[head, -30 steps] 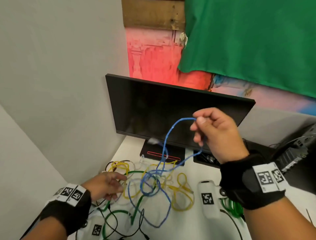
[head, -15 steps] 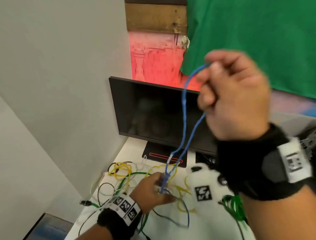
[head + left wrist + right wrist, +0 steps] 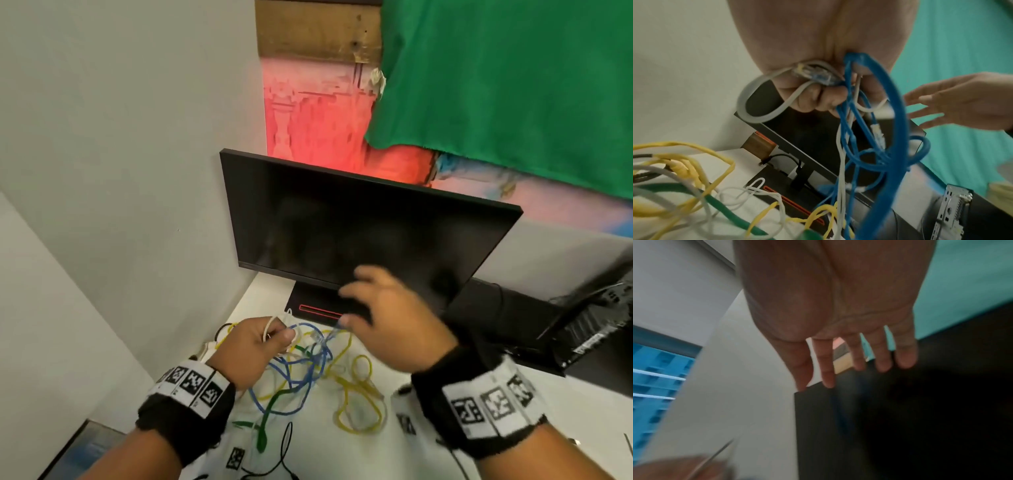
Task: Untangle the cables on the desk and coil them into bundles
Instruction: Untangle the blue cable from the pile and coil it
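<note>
Left hand (image 3: 818,91) fingers curled tight round a grey cable (image 3: 760,104) loop + blue cable (image 3: 894,113), whose loops hang below the fist toward the tangle on the desk (image 3: 308,455). Right hand (image 3: 387,322) spread, fingers straight, gripping nothing, just right of the blue cable in front of monitor (image 3: 359,233).

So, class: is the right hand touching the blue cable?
Apart. The right wrist view shows the right hand with fingers spread and nothing in it; the left wrist view shows the blue cable held by the left hand.
</note>
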A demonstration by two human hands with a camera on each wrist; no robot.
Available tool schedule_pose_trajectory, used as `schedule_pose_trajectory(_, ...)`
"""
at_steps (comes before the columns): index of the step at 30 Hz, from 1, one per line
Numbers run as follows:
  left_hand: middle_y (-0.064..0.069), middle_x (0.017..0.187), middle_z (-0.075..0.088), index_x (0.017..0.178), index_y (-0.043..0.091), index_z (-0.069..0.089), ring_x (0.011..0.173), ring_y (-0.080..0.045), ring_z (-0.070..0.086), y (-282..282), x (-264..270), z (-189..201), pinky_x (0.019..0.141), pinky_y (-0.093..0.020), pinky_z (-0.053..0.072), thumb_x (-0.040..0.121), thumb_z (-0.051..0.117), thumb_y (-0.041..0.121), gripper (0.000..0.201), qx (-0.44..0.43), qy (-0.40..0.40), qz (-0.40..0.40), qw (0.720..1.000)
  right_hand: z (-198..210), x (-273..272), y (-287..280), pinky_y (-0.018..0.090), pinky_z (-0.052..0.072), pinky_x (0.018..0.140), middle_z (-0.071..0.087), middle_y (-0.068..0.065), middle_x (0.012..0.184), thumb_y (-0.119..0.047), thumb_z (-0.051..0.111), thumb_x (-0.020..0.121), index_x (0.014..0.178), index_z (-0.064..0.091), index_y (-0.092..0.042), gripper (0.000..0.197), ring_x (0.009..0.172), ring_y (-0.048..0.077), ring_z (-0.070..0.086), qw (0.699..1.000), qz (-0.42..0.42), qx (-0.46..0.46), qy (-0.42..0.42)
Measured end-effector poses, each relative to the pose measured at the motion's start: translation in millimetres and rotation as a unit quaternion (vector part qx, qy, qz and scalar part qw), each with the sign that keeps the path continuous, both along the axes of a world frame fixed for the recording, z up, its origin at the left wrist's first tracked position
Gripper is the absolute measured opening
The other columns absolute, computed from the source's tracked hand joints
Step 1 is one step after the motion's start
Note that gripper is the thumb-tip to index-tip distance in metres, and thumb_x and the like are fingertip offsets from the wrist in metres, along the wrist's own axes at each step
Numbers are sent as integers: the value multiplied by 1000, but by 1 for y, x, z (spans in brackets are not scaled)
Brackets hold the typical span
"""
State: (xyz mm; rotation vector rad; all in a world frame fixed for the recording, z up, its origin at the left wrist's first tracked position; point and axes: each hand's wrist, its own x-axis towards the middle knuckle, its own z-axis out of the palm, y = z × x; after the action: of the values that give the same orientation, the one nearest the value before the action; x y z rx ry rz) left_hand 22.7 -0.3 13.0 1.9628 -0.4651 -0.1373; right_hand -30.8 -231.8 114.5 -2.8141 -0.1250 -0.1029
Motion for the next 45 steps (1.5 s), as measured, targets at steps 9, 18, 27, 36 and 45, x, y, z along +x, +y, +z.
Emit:
schedule_pose_trajectory(9, -6, 91, 72, 95, 14, 70, 83, -19, 67, 14, -11, 0, 75, -31, 53, 75, 65, 47, 39, -96, 77, -54, 991, -34, 21, 17, 32, 54, 67, 71, 1, 65, -22, 62, 97, 80, 65, -21, 17, 65, 15, 69, 906, 20, 421, 37)
schedule_pose_trajectory(18, 9, 52, 58, 55, 25, 66, 59, -7, 52, 41, 1, -28, 61, -25, 42, 86, 73, 17, 32, 96, 90, 97, 987, 28, 32, -2, 29, 47, 44, 36, -1, 55, -28, 51, 96, 80, 52, -14, 21, 37, 15, 39, 667, 21, 739, -92)
schedule_pose_trajectory(27, 14, 118, 68, 112, 36, 69, 119, 0, 55, 11, -3, 41, 104, -27, 39, 84, 65, 19, 32, -118, 49, 75, 989, -27, 31, 28, 40, 53, 60, 47, 8, 59, -28, 34, 108, 81, 55, -9, 39, 53, 26, 51, 633, -29, 770, 74)
schedule_pose_trajectory(36, 4, 62, 58, 74, 25, 65, 57, -9, 54, -5, -2, -12, 68, -32, 50, 92, 63, 19, 19, 171, 51, 2, 984, 21, 30, 11, 33, 48, 53, 48, 5, 57, -23, 40, 104, 81, 56, -11, 31, 48, 21, 50, 628, 20, 776, -55)
schedule_pose_trajectory(45, -21, 107, 68, 119, 11, 59, 90, -35, 68, 36, 15, 10, 79, -38, 53, 71, 70, 11, 50, -342, 328, 70, 878, 26, 19, -8, 34, 59, 54, 69, 10, 78, -18, 45, 104, 96, 61, -12, 19, 56, 23, 68, 735, -22, 675, 61)
